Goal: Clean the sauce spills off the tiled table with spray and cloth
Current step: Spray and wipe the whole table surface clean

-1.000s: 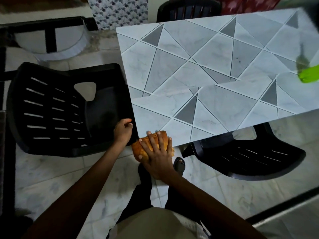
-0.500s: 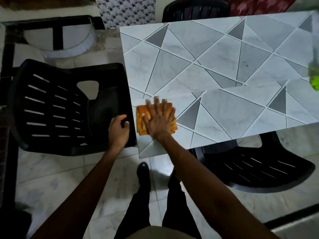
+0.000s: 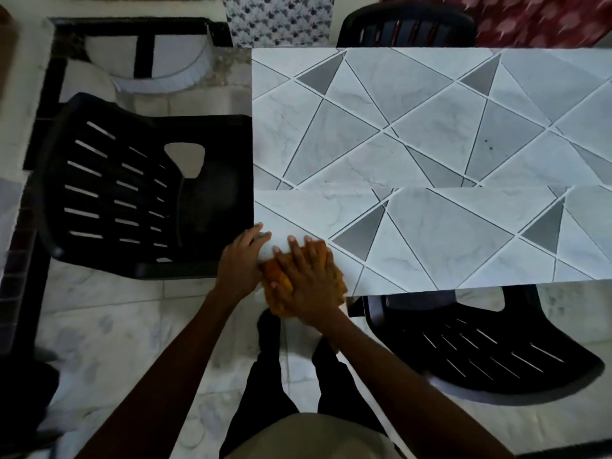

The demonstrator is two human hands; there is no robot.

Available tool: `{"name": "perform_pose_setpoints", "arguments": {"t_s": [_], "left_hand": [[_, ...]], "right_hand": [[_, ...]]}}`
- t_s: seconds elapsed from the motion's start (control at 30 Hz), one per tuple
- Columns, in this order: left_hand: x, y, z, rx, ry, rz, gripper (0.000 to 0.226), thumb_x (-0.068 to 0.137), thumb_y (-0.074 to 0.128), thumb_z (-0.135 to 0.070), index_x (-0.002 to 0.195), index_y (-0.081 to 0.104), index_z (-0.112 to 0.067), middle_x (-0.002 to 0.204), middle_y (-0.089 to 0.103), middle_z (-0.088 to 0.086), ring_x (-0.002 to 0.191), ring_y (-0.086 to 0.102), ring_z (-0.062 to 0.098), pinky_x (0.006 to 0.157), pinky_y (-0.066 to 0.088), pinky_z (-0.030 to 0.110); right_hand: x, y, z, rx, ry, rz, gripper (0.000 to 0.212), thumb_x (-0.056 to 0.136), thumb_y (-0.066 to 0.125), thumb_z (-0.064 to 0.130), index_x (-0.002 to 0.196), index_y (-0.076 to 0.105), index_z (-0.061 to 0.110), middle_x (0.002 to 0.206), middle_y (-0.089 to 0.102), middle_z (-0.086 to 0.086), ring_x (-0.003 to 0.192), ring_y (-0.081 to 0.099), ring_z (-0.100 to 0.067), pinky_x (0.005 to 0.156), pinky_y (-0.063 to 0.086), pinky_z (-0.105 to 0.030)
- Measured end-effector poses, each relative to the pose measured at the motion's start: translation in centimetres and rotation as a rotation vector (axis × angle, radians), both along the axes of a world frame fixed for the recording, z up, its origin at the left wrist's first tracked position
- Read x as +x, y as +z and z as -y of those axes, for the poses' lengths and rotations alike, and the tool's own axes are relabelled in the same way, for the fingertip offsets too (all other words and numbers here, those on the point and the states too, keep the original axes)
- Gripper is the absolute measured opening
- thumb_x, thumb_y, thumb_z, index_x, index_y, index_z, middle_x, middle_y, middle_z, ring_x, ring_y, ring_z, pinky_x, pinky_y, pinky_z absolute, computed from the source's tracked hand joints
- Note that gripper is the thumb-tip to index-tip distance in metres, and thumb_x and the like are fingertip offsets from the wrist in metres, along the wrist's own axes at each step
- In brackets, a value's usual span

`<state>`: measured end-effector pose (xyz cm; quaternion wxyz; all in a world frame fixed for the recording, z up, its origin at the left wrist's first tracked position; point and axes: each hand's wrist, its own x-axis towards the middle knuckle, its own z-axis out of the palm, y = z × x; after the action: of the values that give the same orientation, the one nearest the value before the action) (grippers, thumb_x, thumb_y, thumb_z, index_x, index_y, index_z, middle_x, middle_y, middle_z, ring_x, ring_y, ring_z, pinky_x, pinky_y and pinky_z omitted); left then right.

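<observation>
Head view: you look down on the near left corner of the worktop.
Worktop surface: pale marble-look tiles are cut into triangles by thin dark lines, with a few darker grey triangles among them. A straight seam runs across the middle.
Marks: a few small dark specks sit on a grey tile toward the right.
Cloth: the orange cloth lies bunched at the near left corner, under your palm. Its lower part reaches past the near edge.
Your right hand: it lies flat on top of the cloth, fingers straight and slightly spread, with the tips touching bare tile beyond it.
Your left hand: it is just beside the cloth at the worktop's left edge. Its fingers lie loosely together with their tips on the tile, holding nothing.
Left chair: black slatted plastic, its seat against the worktop's left edge.
Near chair: black, tucked partly under the near edge to your right.
Far chair: only its black back shows beyond the far edge.
Floor: pale marbled tiles, with your dark trouser legs below the corner.
Far side of the room: a patterned grey-and-white fabric and a red patterned one.
</observation>
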<state>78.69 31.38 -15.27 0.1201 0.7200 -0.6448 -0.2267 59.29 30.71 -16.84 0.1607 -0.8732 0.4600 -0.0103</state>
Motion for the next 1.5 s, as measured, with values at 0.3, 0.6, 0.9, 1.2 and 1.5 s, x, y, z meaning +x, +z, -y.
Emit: {"name": "perform_pose_setpoints", "arguments": {"t_s": [0.3,0.6,0.9,1.2,1.5], "left_hand": [[-1.0,0.5,-0.4,-0.062,0.090,-0.052,0.067,0.066,0.069,0.012,0.130,0.060,-0.006,0.147,0.048,0.014,0.130,0.051,0.036,0.105,0.046,0.050],[-0.2,1.1,-1.1,-0.059,0.187,-0.085,0.062,0.075,0.063,0.011,0.136,0.053,0.003,0.140,0.053,0.023,0.138,0.039,0.040,0.110,0.038,0.058],[1.1,-0.3,-2.0,-0.098,0.376,-0.217,0.054,0.088,0.053,0.012,0.139,0.051,-0.004,0.144,0.051,0.015,0.142,0.037,0.032,0.119,0.026,0.038],[-0.6,-0.8,1.2,-0.103,0.066,-0.134,0.054,0.087,0.031,-0.016,0.129,0.061,-0.003,0.140,0.054,0.014,0.130,0.050,0.029,0.112,0.039,0.042],[-2.3,0.2,0.4,-0.046,0.036,0.033,0.058,0.085,0.062,-0.007,0.141,0.049,-0.006,0.152,0.042,0.009,0.141,0.038,0.028,0.115,0.032,0.043]], "right_hand": [[-15.8,-0.2,10.8,0.109,-0.527,-0.141,0.071,0.092,0.021,0.067,0.157,0.002,0.047,0.169,0.003,0.003,0.155,-0.001,-0.031,0.118,0.006,-0.067],[1.7,-0.1,10.1,0.048,-0.209,-0.030,0.075,0.095,0.029,0.068,0.160,0.008,0.034,0.169,0.002,-0.005,0.154,-0.004,-0.037,0.118,-0.004,-0.068],[-3.2,-0.2,0.0,-0.020,0.108,0.039,0.065,0.097,0.039,0.061,0.157,0.025,0.040,0.169,0.013,0.002,0.156,0.001,-0.029,0.119,0.010,-0.064],[0.9,0.3,6.3,0.060,-0.319,-0.082,0.074,0.096,0.037,0.062,0.159,0.008,0.038,0.169,0.005,0.001,0.155,0.000,-0.034,0.116,0.006,-0.070],[-9.1,1.2,-0.4,0.061,-0.333,-0.149,0.067,0.095,0.035,0.060,0.157,0.013,0.047,0.168,0.011,0.009,0.155,0.004,-0.027,0.117,0.015,-0.063]]}}
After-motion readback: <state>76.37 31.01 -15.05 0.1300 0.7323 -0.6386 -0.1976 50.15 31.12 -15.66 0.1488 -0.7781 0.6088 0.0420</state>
